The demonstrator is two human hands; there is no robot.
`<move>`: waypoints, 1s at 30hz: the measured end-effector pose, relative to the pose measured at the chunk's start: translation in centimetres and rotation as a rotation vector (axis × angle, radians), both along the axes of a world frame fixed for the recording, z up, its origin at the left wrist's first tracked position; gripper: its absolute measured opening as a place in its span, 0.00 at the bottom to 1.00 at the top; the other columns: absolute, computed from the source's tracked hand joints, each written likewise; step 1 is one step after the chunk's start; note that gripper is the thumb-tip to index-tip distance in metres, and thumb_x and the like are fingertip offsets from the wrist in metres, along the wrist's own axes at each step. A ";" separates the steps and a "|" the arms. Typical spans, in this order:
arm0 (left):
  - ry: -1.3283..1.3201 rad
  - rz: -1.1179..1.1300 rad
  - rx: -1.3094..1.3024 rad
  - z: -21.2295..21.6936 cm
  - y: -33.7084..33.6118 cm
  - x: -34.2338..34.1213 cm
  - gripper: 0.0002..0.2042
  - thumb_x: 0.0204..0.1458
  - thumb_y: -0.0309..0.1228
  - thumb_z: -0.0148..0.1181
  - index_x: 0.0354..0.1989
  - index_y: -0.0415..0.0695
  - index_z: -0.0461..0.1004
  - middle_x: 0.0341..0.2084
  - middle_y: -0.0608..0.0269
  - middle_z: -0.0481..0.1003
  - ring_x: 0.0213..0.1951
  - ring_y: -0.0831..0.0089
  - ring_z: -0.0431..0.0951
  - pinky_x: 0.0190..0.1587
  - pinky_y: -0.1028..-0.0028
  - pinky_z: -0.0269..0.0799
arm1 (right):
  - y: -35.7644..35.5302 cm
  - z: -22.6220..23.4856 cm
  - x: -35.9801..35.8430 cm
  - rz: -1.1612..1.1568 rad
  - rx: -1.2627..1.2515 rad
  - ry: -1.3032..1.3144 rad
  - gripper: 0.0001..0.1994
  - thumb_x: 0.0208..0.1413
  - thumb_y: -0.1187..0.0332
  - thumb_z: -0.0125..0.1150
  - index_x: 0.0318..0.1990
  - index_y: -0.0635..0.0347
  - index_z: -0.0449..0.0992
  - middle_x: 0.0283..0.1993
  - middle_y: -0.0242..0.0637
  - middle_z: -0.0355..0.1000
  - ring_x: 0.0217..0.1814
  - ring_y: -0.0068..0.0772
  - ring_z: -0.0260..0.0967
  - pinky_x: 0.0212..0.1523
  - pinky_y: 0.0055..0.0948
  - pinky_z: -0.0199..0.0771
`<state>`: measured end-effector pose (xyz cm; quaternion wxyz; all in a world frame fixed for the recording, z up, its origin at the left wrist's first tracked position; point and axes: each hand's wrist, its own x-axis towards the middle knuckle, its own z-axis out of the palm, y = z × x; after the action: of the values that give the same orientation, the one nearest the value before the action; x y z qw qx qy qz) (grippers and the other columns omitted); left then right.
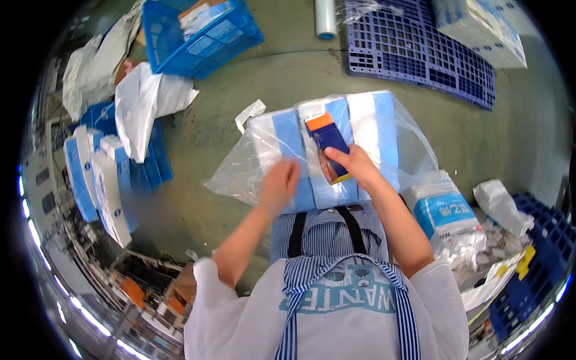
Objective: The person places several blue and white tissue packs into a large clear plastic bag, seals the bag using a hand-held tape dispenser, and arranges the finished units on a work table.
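While the floor (282, 72) is spreading all around, the pallet (414, 57) is lying beyond the bag's far right corner and the crate (210, 51) is sitting beyond its far left one, a band of floor separating each from it. The clear bag (417, 150) is resting in front of the person; its support is not showing. Its near edge is meeting the apron (327, 231), and its right film is crowding the bundle (444, 210), so the far and left edges are offering more room. Inside, blue-and-white packs (262, 141) are lying side by side. The left grip (280, 183) is hanging loosely curled over the near left part, blurred, apparently holding nothing. The right grip (360, 166) is clasping the box (330, 144), thumb on top, fingers hidden. The box is slanting over the middle packs, orange end toward the far edge; contact is unclear. The step seems to be handling the box over the bag; the next move is probably calling for a steady hold, with the left grip managing loose film.
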<state>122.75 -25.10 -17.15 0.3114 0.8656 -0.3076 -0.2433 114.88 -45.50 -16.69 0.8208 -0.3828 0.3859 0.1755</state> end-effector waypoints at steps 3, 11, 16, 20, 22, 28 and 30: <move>0.892 0.351 0.334 -1.1 6.0 -8.2 0.10 0.51 0.31 0.54 0.40 0.40 0.70 0.32 0.55 0.73 0.38 0.66 0.74 0.39 0.70 0.69 | -1.1 1.7 1.5 0.008 -0.088 -0.003 0.18 0.48 0.60 0.63 0.33 0.70 0.71 0.27 0.42 0.72 0.25 0.30 0.71 0.27 0.25 0.72; 1.907 1.096 -0.699 -12.3 2.8 -16.3 0.19 0.49 0.31 0.59 0.47 0.36 0.63 0.43 0.52 0.68 0.45 0.62 0.69 0.52 0.64 0.66 | 0.6 3.3 1.9 -0.030 -0.189 -0.002 0.20 0.49 0.55 0.60 0.31 0.69 0.72 0.27 0.39 0.73 0.26 0.26 0.71 0.29 0.22 0.70; 1.803 1.336 -0.662 -13.2 -1.1 -14.6 0.15 0.47 0.31 0.61 0.42 0.41 0.67 0.39 0.58 0.69 0.41 0.65 0.70 0.46 0.67 0.70 | 2.4 3.2 -0.5 -0.108 -0.331 0.060 0.20 0.47 0.56 0.62 0.31 0.70 0.73 0.28 0.39 0.72 0.27 0.25 0.70 0.28 0.23 0.69; 1.779 1.293 -0.744 -12.3 -2.6 -13.9 0.15 0.53 0.36 0.53 0.45 0.39 0.66 0.40 0.56 0.71 0.45 0.62 0.71 0.51 0.66 0.66 | 5.2 6.0 -3.9 -0.140 -0.339 0.103 0.18 0.47 0.59 0.62 0.31 0.71 0.73 0.27 0.39 0.72 0.26 0.26 0.70 0.28 0.23 0.69; 1.848 1.218 -0.770 -12.9 -1.9 -14.7 0.15 0.53 0.36 0.54 0.44 0.40 0.67 0.39 0.56 0.71 0.43 0.63 0.71 0.50 0.67 0.67 | 7.1 8.0 -6.5 -0.180 -0.335 0.124 0.17 0.48 0.60 0.62 0.31 0.70 0.73 0.26 0.39 0.72 0.24 0.26 0.69 0.27 0.23 0.69; 2.016 1.194 -0.830 -15.1 -1.2 -15.6 0.14 0.51 0.35 0.56 0.42 0.41 0.67 0.37 0.58 0.73 0.42 0.61 0.72 0.48 0.65 0.68 | 12.2 10.6 -16.5 -0.126 -0.194 0.080 0.12 0.51 0.63 0.60 0.31 0.65 0.71 0.23 0.35 0.70 0.22 0.24 0.68 0.24 0.22 0.69; 1.843 1.443 -0.521 -12.5 -1.6 -14.2 0.23 0.45 0.42 0.63 0.46 0.44 0.64 0.36 0.63 0.72 0.46 0.64 0.70 0.47 0.68 0.68 | 14.9 12.0 -21.2 -0.149 -0.173 0.095 0.12 0.51 0.65 0.59 0.35 0.66 0.71 0.24 0.34 0.70 0.23 0.23 0.68 0.25 0.22 0.68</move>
<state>108.60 -26.72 -29.62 0.6450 0.2494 0.5474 -0.4713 93.72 -30.64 -4.64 0.7763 -0.4138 0.4654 0.0978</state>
